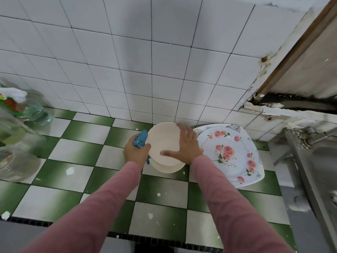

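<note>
A plain cream plate (162, 141) is held tilted above the green-and-white tiled counter (76, 152), over another cream dish (167, 168) below it. My left hand (135, 152) grips a blue cloth (140, 139) against the plate's left rim. My right hand (186, 145) lies spread over the plate's right side, fingers straight, thumb across its face. A white plate with pink roses (235, 154) lies just to the right on the counter.
Clear glass jars (16, 163) and a bottle with a green label (27, 110) stand at the left edge. A steel sink (317, 170) is at the right. The white tiled wall (145, 61) rises behind.
</note>
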{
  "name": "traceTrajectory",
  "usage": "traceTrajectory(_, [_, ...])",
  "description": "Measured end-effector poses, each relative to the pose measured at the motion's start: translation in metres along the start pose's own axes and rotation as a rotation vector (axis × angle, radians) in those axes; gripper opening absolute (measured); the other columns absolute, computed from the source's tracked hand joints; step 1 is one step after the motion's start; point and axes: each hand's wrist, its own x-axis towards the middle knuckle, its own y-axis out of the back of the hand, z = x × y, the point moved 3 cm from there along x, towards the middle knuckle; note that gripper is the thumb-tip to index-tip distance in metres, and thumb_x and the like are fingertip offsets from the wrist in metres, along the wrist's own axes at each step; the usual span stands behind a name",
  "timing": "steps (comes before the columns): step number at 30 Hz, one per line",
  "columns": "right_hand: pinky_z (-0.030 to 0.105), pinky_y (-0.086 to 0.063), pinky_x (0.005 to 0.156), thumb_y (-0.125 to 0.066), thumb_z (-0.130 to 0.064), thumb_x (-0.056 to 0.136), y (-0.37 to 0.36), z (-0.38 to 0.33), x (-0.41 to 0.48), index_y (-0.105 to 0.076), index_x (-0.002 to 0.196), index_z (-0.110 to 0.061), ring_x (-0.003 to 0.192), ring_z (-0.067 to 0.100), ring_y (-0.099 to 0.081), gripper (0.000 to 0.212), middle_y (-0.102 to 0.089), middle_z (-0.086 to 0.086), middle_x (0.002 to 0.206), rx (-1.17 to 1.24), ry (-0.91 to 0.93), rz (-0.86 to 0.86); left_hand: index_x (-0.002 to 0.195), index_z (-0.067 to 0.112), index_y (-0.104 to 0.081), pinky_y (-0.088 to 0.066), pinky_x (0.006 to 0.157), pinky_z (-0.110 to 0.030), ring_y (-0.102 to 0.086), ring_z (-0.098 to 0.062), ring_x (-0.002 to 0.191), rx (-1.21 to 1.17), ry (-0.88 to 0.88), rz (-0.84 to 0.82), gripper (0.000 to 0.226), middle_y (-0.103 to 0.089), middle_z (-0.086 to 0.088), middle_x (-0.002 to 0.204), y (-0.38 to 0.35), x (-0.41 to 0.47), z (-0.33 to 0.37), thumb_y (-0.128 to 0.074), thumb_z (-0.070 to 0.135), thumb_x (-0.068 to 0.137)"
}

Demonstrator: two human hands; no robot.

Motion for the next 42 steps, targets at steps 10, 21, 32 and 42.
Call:
traceTrajectory(10, [0.024, -0.05, 0.051, -0.03, -0.015, 0.099, 0.007, 0.031, -0.033, -0.045, 0.133, -0.009, 0.057, 0.018, -0.062, 0.038, -0.068, 0.017, 0.084, 0.632, -0.439, -0.166, 0.133, 0.012, -0.054, -0.046, 0.089, -0.03, -0.054, -0.021, 0.101, 0.021, -0.05, -0.053, 0.054, -0.057, -0.002, 0.115, 0.0, -0.001, 0.022, -0.069, -0.001, 0.082])
traceTrajectory(21, [0.018, -0.049, 0.042, -0.03, -0.01, 0.102, 0.021, 0.045, -0.046, -0.036, 0.134, -0.017, 0.095, 0.041, -0.067, 0.034, -0.06, 0.016, 0.114, 0.694, -0.442, 0.164, 0.128, 0.012, -0.058, -0.048, 0.102, -0.051, -0.059, -0.032, 0.11, 0.018, -0.018, -0.085, 0.039, -0.062, -0.013, 0.119, 0.001, -0.004, 0.007, -0.067, 0.009, 0.09])
traceTrajectory(32, [0.03, -0.045, 0.056, -0.03, -0.007, 0.1, 0.025, 0.046, -0.041, -0.023, 0.144, -0.015, 0.088, 0.038, -0.065, 0.045, -0.059, 0.015, 0.097, 0.551, -0.416, 0.374, 0.131, 0.014, -0.057, -0.05, 0.099, -0.048, -0.059, -0.029, 0.11, 0.0, -0.036, -0.095, 0.041, -0.061, -0.009, 0.118, 0.0, -0.014, 0.002, -0.066, 0.01, 0.092])
traceTrajectory(42, [0.045, -0.059, 0.073, -0.034, -0.007, 0.1, 0.027, 0.041, -0.044, -0.016, 0.15, -0.019, 0.088, 0.032, -0.062, 0.054, -0.058, 0.014, 0.1, 0.586, -0.437, 0.417, 0.128, 0.009, -0.058, -0.049, 0.1, -0.044, -0.058, -0.027, 0.106, -0.013, -0.053, -0.116, 0.037, -0.06, -0.01, 0.114, -0.009, -0.017, 0.008, -0.064, 0.007, 0.091])
